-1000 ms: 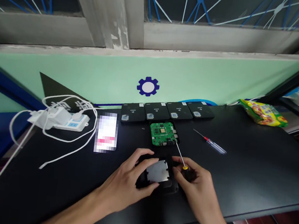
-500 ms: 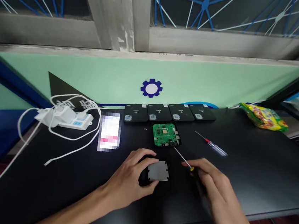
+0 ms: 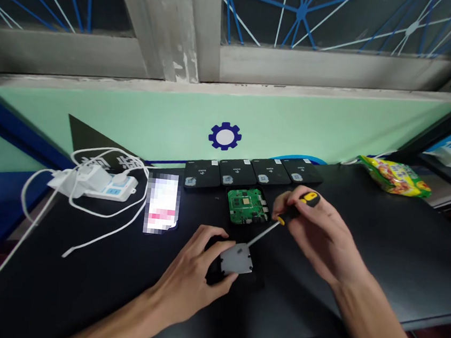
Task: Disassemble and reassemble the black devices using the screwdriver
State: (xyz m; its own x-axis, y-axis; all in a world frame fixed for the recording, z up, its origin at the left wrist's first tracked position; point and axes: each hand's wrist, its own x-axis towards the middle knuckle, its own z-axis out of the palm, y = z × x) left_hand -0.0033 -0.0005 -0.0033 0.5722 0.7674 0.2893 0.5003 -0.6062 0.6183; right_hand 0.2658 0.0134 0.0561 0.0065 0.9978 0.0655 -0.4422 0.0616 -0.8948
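My left hand [image 3: 198, 271] grips a square black cover with a grey metal plate [image 3: 236, 260] on it, thumb at the near side and fingers at the far side. In my right hand [image 3: 316, 227] is a screwdriver [image 3: 264, 234] with a yellow and black handle. Its shaft slants down to the left, and the tip meets the far edge of the metal plate. Just beyond the plate lies a green circuit board [image 3: 246, 206] in a black case, close to my right fingers.
Several black boxes [image 3: 203, 173] stand in a row along the wall. To the left are a lit phone [image 3: 161, 202], a white power strip [image 3: 113, 187] and a loose white cable [image 3: 97, 239]. A yellow-green snack bag [image 3: 397, 177] lies at the back right.
My right hand has lifted and turned the screwdriver upright-slanted, bringing its tip from beside the circuit board onto the metal plate. The clear-handled screwdriver at right is now hidden. My left hand keeps its hold.
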